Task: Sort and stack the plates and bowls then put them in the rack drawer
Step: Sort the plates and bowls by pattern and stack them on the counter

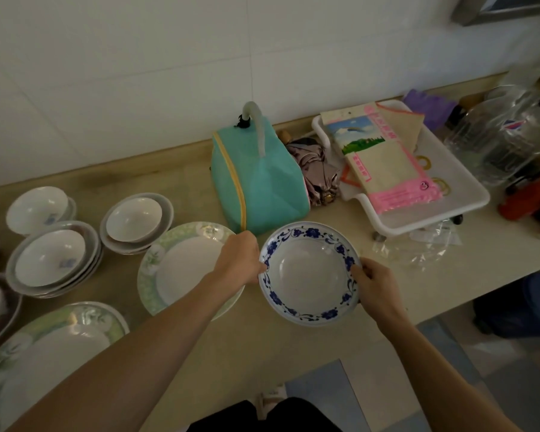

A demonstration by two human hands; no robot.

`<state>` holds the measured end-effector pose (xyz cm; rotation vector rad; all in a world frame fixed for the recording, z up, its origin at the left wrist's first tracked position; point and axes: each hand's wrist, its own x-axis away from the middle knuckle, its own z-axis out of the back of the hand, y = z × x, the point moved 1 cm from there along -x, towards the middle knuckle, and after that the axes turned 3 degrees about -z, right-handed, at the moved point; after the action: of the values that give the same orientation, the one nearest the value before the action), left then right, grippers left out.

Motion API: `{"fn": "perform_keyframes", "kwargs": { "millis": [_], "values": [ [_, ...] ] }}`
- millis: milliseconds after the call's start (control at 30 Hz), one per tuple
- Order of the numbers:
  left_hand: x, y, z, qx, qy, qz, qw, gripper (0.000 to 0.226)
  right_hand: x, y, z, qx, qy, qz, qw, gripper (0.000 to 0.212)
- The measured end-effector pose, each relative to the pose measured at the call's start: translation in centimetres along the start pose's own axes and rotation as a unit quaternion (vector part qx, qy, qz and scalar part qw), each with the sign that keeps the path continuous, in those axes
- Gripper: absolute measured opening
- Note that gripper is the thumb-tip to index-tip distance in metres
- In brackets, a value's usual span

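Observation:
A white deep plate with a blue flower border (309,272) is held level over the counter by both hands. My left hand (242,260) grips its left rim and my right hand (374,285) grips its right rim. Just left of it lies a green-bordered plate (181,269), partly under my left forearm. Another green-bordered plate (53,347) lies at the lower left. White bowls stand in stacks further left: one stack (53,260), a second (136,221) and a third (38,208) at the back. No rack drawer shows.
A teal zipped bag (259,182) stands right behind the plates. A white tray (461,182) with packets sits to the right, clear plastic bottles (505,135) and a red object (527,198) beyond it. Crumpled clear plastic (418,251) lies near the counter's front edge.

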<state>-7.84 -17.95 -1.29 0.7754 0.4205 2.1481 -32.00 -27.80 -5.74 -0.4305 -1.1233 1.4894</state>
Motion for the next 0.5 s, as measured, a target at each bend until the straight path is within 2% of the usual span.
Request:
{"fn": "perform_keyframes", "kwargs": {
  "millis": [300,433,500],
  "values": [
    [0.2,0.9,0.4,0.007,-0.040,0.024,0.999,0.016,-0.2,0.1,0.2,0.017,0.012,0.004,1.000,0.029],
    [1.3,0.7,1.3,0.043,-0.042,-0.010,0.998,0.014,-0.3,0.3,0.5,0.015,0.022,0.002,1.000,0.020],
    [2.1,-0.1,2.3,0.103,-0.027,-0.034,0.994,0.014,0.0,0.1,0.7,0.020,0.003,-0.014,1.000,0.019]
  ]
}}
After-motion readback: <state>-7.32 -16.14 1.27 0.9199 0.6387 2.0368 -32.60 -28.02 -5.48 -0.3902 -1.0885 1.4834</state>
